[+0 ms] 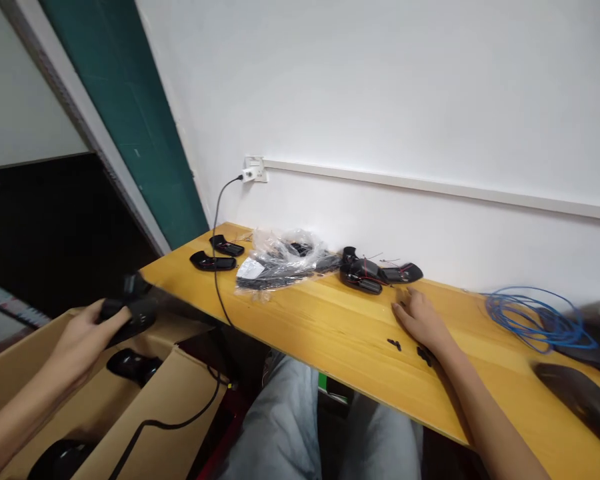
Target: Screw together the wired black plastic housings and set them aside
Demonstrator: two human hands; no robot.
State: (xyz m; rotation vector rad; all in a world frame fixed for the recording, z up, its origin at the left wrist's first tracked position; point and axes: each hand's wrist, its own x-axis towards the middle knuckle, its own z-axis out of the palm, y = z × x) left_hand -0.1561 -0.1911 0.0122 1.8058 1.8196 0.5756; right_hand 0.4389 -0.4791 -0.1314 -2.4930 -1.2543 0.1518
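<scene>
My left hand (87,337) is closed around a black plastic housing (137,317), blurred by motion, above an open cardboard box (180,393). More black shiny parts (133,367) lie inside that box. On the wooden table, my right hand (423,320) rests with thumb and fingers apart. Small dark bits show by its fingertips, too small to make out. Just beyond it sits a group of black housings (365,270) with thin red wires. Small black pieces (394,344) lie to the left of my right wrist, and others (424,356) are beside it.
A clear plastic bag (285,260) of black parts lies at the table's back, with two black housings (214,261) to its left. A black cable (219,287) hangs from the wall socket (255,170) across the table. Coiled blue cable (530,320) and a dark curved object (580,400) are rightward.
</scene>
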